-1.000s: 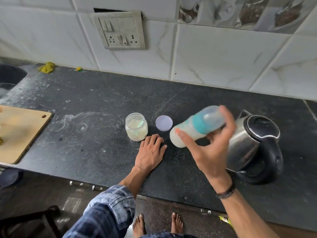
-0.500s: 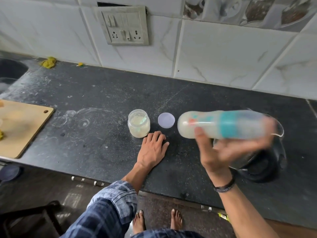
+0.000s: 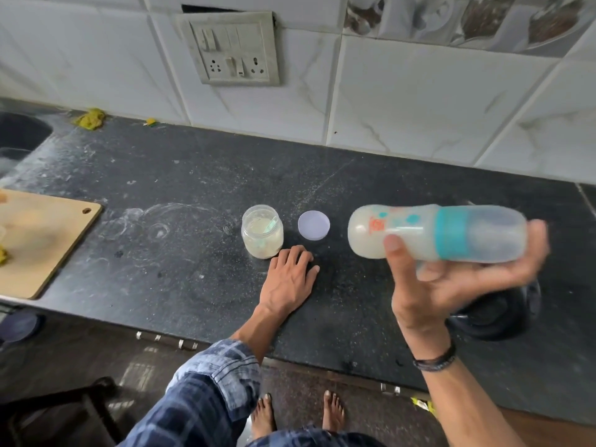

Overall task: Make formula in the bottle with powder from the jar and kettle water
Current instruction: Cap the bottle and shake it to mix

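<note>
My right hand [image 3: 451,285] grips the baby bottle [image 3: 419,233] and holds it sideways above the counter, base to the left. The bottle has a teal collar, a clear cap and cloudy white liquid inside. My left hand [image 3: 290,275] rests flat on the dark counter [image 3: 161,253], just in front of the open powder jar [image 3: 263,232], which has a scoop in it. The jar's pale lid [image 3: 313,225] lies to its right. The kettle [image 3: 496,314] is mostly hidden behind my right hand and the bottle.
A wooden cutting board [image 3: 42,243] lies at the counter's left edge, with a sink [image 3: 19,137] behind it. A switch and socket panel [image 3: 232,48] sits on the tiled wall. Yellow scraps [image 3: 90,118] lie by the wall. My bare feet show below the counter.
The bottle has swung from tilted with its base down-left to lying level, and it sits lower and blurred in my right hand. My left hand has stayed on the counter.
</note>
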